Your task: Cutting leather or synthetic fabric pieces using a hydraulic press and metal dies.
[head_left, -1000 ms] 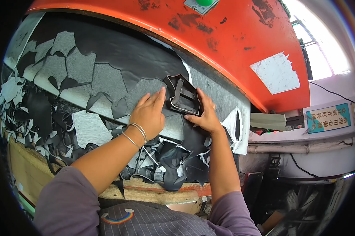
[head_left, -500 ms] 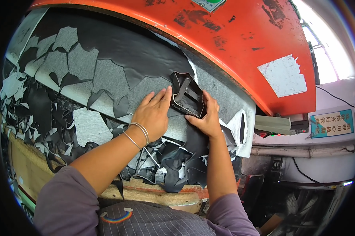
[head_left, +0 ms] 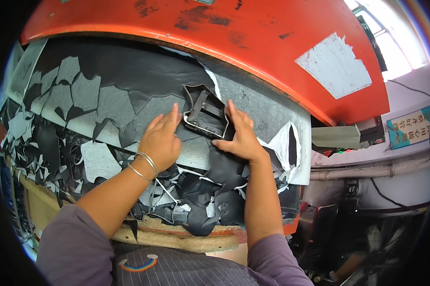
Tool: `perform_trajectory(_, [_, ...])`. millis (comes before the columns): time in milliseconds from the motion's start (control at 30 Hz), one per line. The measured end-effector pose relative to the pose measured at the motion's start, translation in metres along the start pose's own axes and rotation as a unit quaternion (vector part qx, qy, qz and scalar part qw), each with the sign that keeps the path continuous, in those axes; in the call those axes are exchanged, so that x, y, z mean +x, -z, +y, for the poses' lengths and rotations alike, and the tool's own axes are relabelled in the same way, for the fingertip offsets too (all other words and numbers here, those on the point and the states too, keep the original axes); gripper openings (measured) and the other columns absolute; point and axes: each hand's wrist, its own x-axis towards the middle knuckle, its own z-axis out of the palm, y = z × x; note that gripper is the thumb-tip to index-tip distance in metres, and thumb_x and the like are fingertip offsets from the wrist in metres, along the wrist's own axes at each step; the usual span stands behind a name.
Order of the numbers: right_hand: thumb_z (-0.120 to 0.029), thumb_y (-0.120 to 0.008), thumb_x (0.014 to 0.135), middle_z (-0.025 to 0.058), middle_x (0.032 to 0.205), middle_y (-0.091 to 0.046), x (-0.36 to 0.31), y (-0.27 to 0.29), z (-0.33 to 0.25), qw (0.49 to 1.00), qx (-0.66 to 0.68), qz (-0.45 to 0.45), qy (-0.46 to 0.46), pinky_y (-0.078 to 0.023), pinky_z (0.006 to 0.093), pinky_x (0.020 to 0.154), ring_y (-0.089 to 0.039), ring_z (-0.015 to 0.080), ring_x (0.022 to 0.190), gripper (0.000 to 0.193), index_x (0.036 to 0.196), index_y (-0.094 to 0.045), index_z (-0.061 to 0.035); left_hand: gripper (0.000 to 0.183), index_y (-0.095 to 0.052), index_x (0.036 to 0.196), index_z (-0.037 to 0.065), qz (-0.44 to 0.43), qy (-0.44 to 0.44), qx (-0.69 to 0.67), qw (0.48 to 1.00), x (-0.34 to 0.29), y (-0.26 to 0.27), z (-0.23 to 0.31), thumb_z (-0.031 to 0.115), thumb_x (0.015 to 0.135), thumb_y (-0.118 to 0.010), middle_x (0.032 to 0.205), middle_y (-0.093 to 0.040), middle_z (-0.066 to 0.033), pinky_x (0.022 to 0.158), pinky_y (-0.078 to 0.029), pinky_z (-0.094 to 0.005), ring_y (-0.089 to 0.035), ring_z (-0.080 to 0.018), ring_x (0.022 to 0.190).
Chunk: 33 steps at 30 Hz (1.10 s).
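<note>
A dark metal cutting die (head_left: pixel 206 110), an angular open frame with crossbars, sits on the right part of a black leather-like sheet (head_left: pixel 143 64). My right hand (head_left: pixel 242 136) grips the die's right side, its thumb at the near corner and its fingers along the far right edge. Just left of the die, my left hand (head_left: pixel 161 140) is held flat with fingers stretched out, a small gap between fingertips and frame. Grey-backed cut pieces (head_left: pixel 114 105) lie to the left, along the sheet's ragged near edge.
An orange-red machine beam (head_left: pixel 253 43) spans the far side above the pale cutting board (head_left: pixel 286 112). Black and grey scraps (head_left: pixel 48 143) heap along the near side, above a wooden rail (head_left: pixel 186 240). A grey box-like part (head_left: pixel 336 137) juts out at right.
My left fingers have come away from the die's left side, leaving a small gap. The right hand keeps its hold. The whole view has shifted a little.
</note>
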Motion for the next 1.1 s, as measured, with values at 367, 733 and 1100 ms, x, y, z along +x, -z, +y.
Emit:
perform_trajectory(367, [-0.024,-0.087,0.057,0.0215,0.143,-0.04,-0.012,0.036,0.039,0.981,0.184,0.049,0.044,-0.025,0.0439,0.111,-0.032,0.0375,0.134,0.127,0.151,-0.005,-0.0045,0.074,-0.026,0.145,-0.006,0.015,0.025,0.046,0.999,0.025,-0.011,0.037,-0.003,0.074,-0.048,0.121,-0.062,-0.0216,0.105,-0.036,-0.0385,-0.055,-0.0348,0.117])
perform_trajectory(733, [-0.022,-0.083,0.061,0.0228,0.141,-0.041,-0.005,0.042,0.053,0.988,0.147,0.017,0.034,-0.024,0.044,0.111,-0.032,0.036,0.135,0.119,0.15,-0.009,-0.0002,0.073,-0.03,0.144,-0.004,0.022,0.064,0.051,0.996,0.034,-0.027,0.042,-0.005,0.074,-0.049,0.124,-0.059,-0.0215,0.105,-0.037,-0.0374,-0.053,-0.0339,0.12])
perform_trajectory(1100, [-0.029,-0.083,0.056,0.0194,0.136,-0.047,0.01,0.027,0.026,0.997,0.058,-0.024,0.051,-0.019,0.0441,0.11,-0.038,0.0322,0.131,0.119,0.149,-0.015,0.001,0.074,-0.024,0.146,-0.005,0.012,0.014,0.048,0.999,0.02,-0.011,0.031,-0.005,0.076,-0.048,0.122,-0.06,-0.0234,0.105,-0.036,-0.0391,-0.054,-0.0357,0.119])
